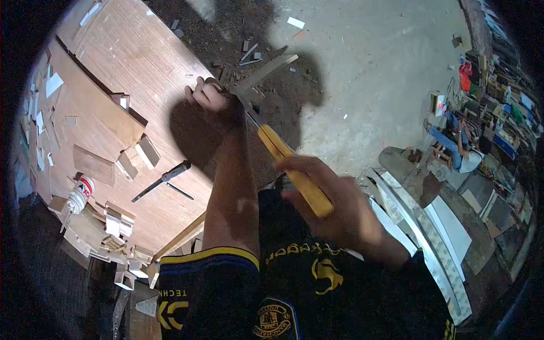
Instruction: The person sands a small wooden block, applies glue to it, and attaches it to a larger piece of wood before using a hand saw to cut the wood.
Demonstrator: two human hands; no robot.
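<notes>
My left hand (211, 101) is closed at the edge of the wooden table, its fingers curled around the near end of a thin wooden strip (269, 72). The strip's far end juts past the table over the floor. Wrapped in my right hand (334, 201) is a yellow-handled tool (277, 143) with a narrow metal blade, whose exact kind I cannot tell. Its blade points up and left, the tip close to the strip beside my left hand. Motion blurs my right hand slightly.
On the table (136, 62) lie a black tool (164, 179), a thin pen-like stick (180, 191), a white bottle (81, 194), boards and small wooden boxes (120, 222). Scraps litter the floor. At right, long panels (422, 226) lie near a seated person (464, 153).
</notes>
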